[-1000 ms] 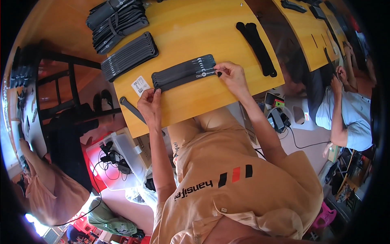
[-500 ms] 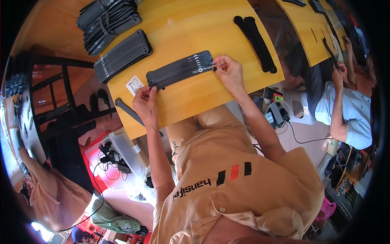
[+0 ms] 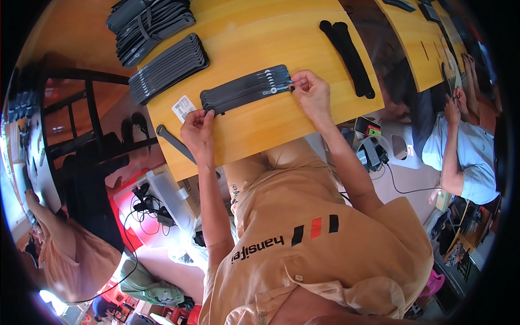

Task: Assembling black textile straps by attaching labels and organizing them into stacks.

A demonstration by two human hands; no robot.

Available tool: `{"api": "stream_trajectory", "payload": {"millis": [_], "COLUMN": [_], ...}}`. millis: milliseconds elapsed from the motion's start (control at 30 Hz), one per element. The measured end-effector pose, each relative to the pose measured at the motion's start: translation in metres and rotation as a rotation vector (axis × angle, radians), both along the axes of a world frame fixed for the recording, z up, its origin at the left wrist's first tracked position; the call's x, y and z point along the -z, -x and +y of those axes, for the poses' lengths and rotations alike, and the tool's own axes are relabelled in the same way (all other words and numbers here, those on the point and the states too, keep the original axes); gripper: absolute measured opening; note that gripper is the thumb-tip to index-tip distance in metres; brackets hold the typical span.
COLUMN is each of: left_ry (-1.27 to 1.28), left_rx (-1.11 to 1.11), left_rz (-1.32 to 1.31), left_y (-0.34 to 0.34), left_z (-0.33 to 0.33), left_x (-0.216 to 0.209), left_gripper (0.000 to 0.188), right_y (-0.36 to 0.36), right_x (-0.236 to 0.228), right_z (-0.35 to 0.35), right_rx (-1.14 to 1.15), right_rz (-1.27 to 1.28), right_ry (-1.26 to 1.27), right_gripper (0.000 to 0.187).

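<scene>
In front of me, a row of overlapping flat black straps (image 3: 241, 89) with white printing lies across the yellow table. My left hand (image 3: 199, 135) pinches the near left end of the nearest strap between thumb and fingers. At its right end, my right hand (image 3: 314, 97) is closed on the strap's tip, where a small dark piece shows by the fingers. A second row of black straps (image 3: 170, 65) lies to the far left. Left of my left hand, a single black strap (image 3: 176, 143) rests near the table edge, below a white printed label (image 3: 183, 107).
A tied bundle of black straps (image 3: 149, 30) sits at the far left of the table (image 3: 260, 135). Two longer black strips (image 3: 349, 62) lie near its right edge. To the right, a co-worker in a light blue shirt (image 3: 460, 154) works at another table; another person (image 3: 81, 254) is at lower left.
The whole table scene has shifted slightly right and up in view. Both hands keep their hold on the strap's ends, and the straps look pressed a little closer together.
</scene>
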State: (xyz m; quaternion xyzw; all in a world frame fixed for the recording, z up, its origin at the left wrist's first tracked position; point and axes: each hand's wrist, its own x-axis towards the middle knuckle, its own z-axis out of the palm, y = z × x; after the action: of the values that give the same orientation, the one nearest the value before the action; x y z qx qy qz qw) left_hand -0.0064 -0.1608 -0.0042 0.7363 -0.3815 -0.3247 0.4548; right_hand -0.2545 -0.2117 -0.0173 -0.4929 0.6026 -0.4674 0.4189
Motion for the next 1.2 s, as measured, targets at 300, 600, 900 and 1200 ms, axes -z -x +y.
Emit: {"api": "stream_trajectory", "payload": {"millis": [300, 600, 900, 1200], "left_ry": [-0.022, -0.020, -0.011, -0.004], "left_rx": [-0.018, -0.011, -0.002, -0.012], "left_rz": [0.006, 0.036, 0.025, 0.011], "left_y": [0.0001, 0.0013, 0.0002, 0.0024], "left_z": [-0.0001, -0.0002, 0.0002, -0.0004], "left_x": [0.0035, 0.0014, 0.0028, 0.0000], "left_gripper": [0.014, 0.014, 0.014, 0.014], "right_y": [0.0006, 0.0000, 0.0006, -0.0001], "right_x": [0.0004, -0.0040, -0.0044, -0.0045], "right_z": [-0.0012, -0.0011, -0.0012, -0.0012], "right_rx": [0.011, 0.009, 0.002, 0.003], "right_rz": [0.007, 0.049, 0.061, 0.086], "right_ry": [-0.016, 0.012, -0.006, -0.006], "right_gripper": [0.014, 0.012, 0.012, 0.012]}}
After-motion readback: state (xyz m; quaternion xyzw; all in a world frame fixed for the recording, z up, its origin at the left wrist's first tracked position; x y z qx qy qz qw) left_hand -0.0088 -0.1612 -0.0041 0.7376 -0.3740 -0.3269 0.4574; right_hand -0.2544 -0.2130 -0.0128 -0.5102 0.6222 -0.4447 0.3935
